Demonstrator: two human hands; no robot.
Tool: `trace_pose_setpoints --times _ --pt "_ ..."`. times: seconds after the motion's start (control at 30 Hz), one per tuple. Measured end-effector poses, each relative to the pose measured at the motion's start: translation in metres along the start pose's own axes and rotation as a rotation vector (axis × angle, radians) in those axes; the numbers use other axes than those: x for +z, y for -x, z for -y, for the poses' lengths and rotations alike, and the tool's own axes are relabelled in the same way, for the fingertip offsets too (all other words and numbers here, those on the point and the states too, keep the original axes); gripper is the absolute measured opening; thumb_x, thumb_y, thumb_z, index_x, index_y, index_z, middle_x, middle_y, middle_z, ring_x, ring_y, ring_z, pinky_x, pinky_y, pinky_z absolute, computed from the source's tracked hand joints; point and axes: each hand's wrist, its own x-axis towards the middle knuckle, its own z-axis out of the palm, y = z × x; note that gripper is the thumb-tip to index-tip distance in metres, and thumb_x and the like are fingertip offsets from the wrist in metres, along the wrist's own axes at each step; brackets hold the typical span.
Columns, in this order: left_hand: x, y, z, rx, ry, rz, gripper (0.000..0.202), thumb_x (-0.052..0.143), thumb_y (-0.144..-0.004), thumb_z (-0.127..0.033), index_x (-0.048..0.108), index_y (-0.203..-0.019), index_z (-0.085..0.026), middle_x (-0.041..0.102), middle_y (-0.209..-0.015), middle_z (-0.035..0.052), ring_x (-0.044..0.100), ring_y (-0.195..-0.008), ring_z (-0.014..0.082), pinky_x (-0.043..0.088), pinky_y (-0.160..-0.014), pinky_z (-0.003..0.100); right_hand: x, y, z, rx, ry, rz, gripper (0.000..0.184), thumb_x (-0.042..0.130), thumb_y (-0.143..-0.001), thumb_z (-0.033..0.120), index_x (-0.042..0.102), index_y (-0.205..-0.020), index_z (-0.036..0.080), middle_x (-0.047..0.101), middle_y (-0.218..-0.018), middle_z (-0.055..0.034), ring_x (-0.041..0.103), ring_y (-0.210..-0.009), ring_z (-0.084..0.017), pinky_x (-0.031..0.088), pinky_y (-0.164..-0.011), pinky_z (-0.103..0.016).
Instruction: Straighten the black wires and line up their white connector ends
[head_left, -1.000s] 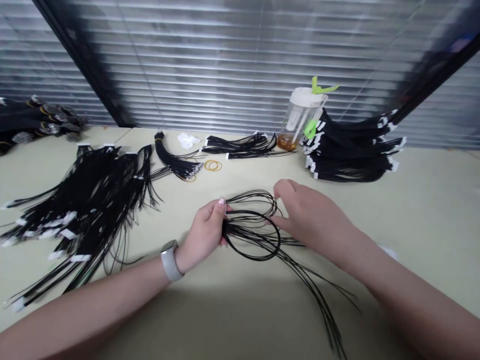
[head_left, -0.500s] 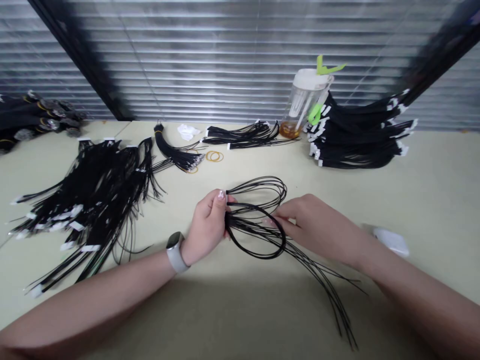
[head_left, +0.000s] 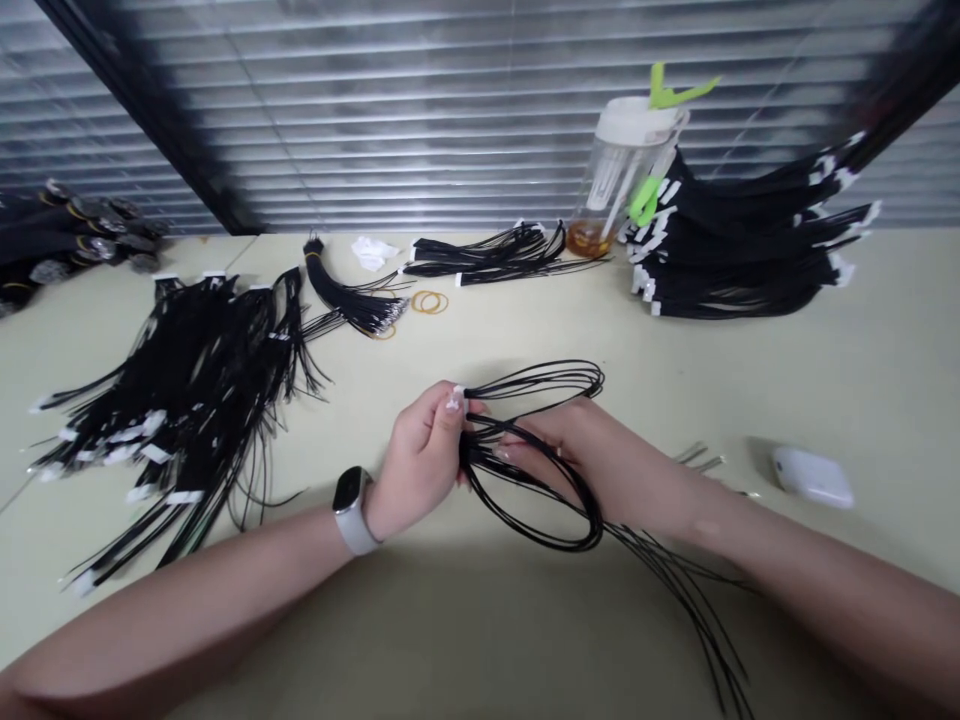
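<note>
Just above the table, my left hand [head_left: 429, 432] pinches a white connector [head_left: 460, 398] at the left end of a wire harness. From it, thin black wires [head_left: 551, 540] bend into two loops, one above the other, and their loose ends trail down to the right. My right hand [head_left: 577, 455] reaches through the lower loop with its fingers closed on the wires close to the left hand. Its fingertips are partly covered by the wires. A watch with a grey strap is on my left wrist.
Black wire harnesses with white connectors lie heaped on the left [head_left: 187, 390] and stacked at the back right [head_left: 750, 250]. A clear bottle [head_left: 607, 180] stands beside that stack. Yellow rubber bands [head_left: 430, 302] lie near a tied wire bundle [head_left: 337, 290]. A white case [head_left: 814, 475] rests at right.
My right hand has moved left along the wires, closer to my left hand, and now passes through the lower loop. The view has shifted slightly, and the loops look wider.
</note>
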Motion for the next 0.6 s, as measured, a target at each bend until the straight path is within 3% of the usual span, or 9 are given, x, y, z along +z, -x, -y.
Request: trace_pose_setpoints --times 0.2,0.43,0.53,0.6 --pt "0.002 0.001 -0.006 -0.046 -0.053 -0.024 0.039 0.036 -0.086 -0.05 0.054 -0.077 -0.017 0.052 -0.065 -0.0014 0.042 -0.028 0.002 0.032 -0.023 0.014 0.0 0.001 0.006 0.031 0.157 0.029 0.027 0.033 -0.091 0.026 0.047 -0.07 0.016 0.053 -0.06 0.0017 0.042 -0.053 -0.008 0.029 -0.051 -0.021" --pt "0.002 -0.002 -0.008 -0.079 -0.068 -0.038 0.039 0.038 -0.085 -0.051 0.054 -0.076 -0.017 0.046 -0.056 -0.0043 0.042 -0.028 0.0031 0.031 -0.023 0.014 -0.002 0.002 0.007 0.026 0.492 -0.022 0.016 0.043 -0.085 0.018 0.055 -0.074 0.017 0.06 -0.071 -0.0031 0.054 -0.063 -0.013 0.035 -0.057 -0.024" --pt "0.002 -0.005 -0.007 -0.118 -0.061 -0.025 0.039 0.037 -0.085 -0.052 0.053 -0.077 -0.017 0.043 -0.046 -0.0064 0.043 -0.027 0.005 0.03 -0.024 0.014 -0.015 0.011 0.007 0.056 0.7 -0.103 0.017 0.046 -0.081 0.013 0.058 -0.07 0.019 0.059 -0.07 -0.0032 0.053 -0.063 -0.015 0.031 -0.054 -0.026" --pt "0.001 -0.007 -0.006 -0.155 -0.047 -0.033 0.04 0.037 -0.084 -0.053 0.052 -0.076 -0.017 0.04 -0.042 -0.0074 0.042 -0.026 0.0061 0.029 -0.024 0.014 -0.029 0.018 0.007 0.132 0.758 -0.245 0.017 0.049 -0.079 0.017 0.06 -0.067 0.019 0.056 -0.058 -0.0026 0.05 -0.054 -0.016 0.025 -0.05 -0.027"
